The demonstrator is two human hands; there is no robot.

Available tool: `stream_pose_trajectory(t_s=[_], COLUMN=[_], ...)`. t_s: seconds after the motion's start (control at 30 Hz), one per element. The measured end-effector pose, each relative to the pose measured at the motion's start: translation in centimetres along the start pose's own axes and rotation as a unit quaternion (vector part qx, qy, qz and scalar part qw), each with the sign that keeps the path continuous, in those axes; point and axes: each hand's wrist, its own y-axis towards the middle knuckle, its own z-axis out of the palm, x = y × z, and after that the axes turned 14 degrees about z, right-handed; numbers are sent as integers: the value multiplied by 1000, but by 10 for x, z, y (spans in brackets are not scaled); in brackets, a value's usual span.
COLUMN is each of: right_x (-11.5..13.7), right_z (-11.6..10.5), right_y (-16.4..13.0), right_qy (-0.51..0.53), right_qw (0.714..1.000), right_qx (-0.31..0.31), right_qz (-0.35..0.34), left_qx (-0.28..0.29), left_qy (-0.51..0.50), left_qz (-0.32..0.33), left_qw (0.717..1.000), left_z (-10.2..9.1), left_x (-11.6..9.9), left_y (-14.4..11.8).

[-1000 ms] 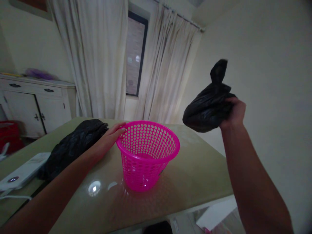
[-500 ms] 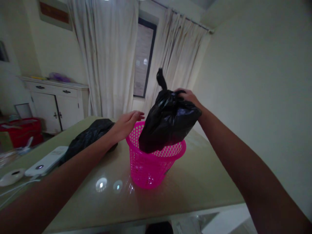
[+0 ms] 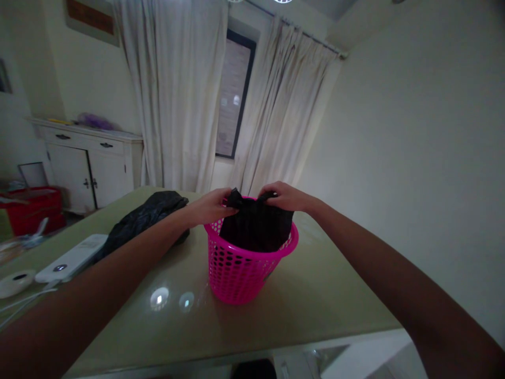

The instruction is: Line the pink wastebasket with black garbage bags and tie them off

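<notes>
A black plastic bag point(image 3: 258, 226) sits partly inside a bright pink perforated basket point(image 3: 240, 273), its upper part showing above the rim. My left hand point(image 3: 215, 205) pinches one of the bag's top ends at the left side of the rim. On the other side, my right hand point(image 3: 282, 197) grips another top end of the same bag. Whatever the bag contains is hidden. Beside my left forearm lies a second black plastic bag point(image 3: 145, 216), crumpled on the table and touched by neither hand.
The basket stands on a glossy greenish table point(image 3: 189, 337). At the left are a white power bank point(image 3: 73, 258) with a cable and a white round object point(image 3: 16, 283). A white cabinet point(image 3: 106, 168) and a red box point(image 3: 37, 210) stand beyond the table.
The black bag has gone down from above the basket into it, lowered by my right hand. My left hand, free before, has closed on the bag's top.
</notes>
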Motion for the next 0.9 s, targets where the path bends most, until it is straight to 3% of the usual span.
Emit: stream_pose_trajectory(t_s=[0.1,0.2,0.3,0.4,0.5,0.63,0.73,0.8,0.9], right_x=[14,19,3,-18,-22,1,9,2,-14], right_z=[10,23,24,14,8,11,13,12,9], right_y=[-5,-5,-7,-12,-17,-19,-19,-21,-25], right_qy=[-39,-135,-201,-223,-191,-73,-44,-59,-91], right_qw=[998,991,979,973,978,992,992,993,994], right_qx=[45,0,-30,-53,-78,-96,-96,-79,-46], right_qz=[10,-16,-13,26,31,-28,-70,-71,-27], left_qx=[-4,42,89,72,55,25,79,96,49], left_qy=[-6,-15,4,48,41,64,112,136,159], left_qz=[-13,-18,-30,-60,-57,-21,-13,-25,-54], left_qw=[1000,999,996,994,996,997,990,986,984], left_z=[9,12,1,-13,-14,7,17,13,0], left_x=[5,7,3,-5,-17,-26,-25,-24,-24], left_y=[4,7,3,-2,-1,11,18,16,11])
